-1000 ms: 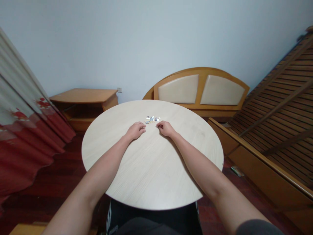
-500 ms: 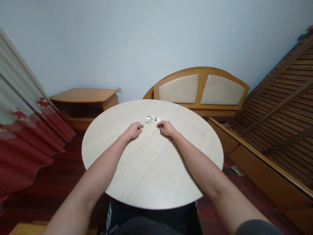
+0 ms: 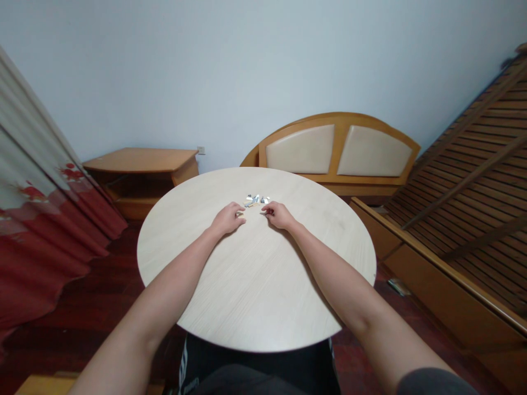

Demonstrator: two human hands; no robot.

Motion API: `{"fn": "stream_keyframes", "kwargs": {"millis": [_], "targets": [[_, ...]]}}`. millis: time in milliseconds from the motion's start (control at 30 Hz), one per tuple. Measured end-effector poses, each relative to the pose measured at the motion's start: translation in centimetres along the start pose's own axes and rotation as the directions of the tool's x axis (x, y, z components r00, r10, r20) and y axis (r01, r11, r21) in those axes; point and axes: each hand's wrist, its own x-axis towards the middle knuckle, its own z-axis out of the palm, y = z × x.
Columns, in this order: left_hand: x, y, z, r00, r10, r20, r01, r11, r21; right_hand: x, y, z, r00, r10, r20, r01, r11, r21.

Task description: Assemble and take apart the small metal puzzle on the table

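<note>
Both my hands rest near the middle of a round, pale wooden table, a short gap between them. My left hand has its thumb and index finger apart, around a small tan piece; whether the piece touches the fingers is hard to see. A small, thin grey piece is pinched between the fingertips of my right hand. Just beyond the hands lies a loose cluster of small grey, white and tan pieces, too small to name exactly.
Beyond the table stand a low wooden cabinet at the left and a padded headboard against the wall. Slatted wooden panels lean at the right. A red and white curtain hangs at the far left.
My left thumb has parted from the index finger and stretched to the right around the tan piece. My right hand, with the grey piece, has shifted slightly left.
</note>
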Motion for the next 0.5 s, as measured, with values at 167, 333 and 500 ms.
{"fn": "stream_keyframes", "kwargs": {"millis": [167, 333, 500], "targets": [[-0.3, 1.9, -0.1, 0.999, 0.045, -0.020, -0.044, 0.999, 0.033, 0.3, -0.9, 0.7, 0.999, -0.011, -0.047, 0.021, 0.976, 0.215], [-0.4, 3.6, 0.1, 0.998, 0.056, -0.028, -0.054, 0.995, 0.082, 0.7, -1.6, 1.8, 0.998, 0.063, 0.014, -0.060, 0.820, 0.570], [-0.4, 4.0, -0.1, 0.997, 0.050, -0.064, -0.045, 0.996, 0.080, 0.5, -2.3, 1.8, 0.994, 0.073, 0.083, -0.111, 0.674, 0.731]]}}
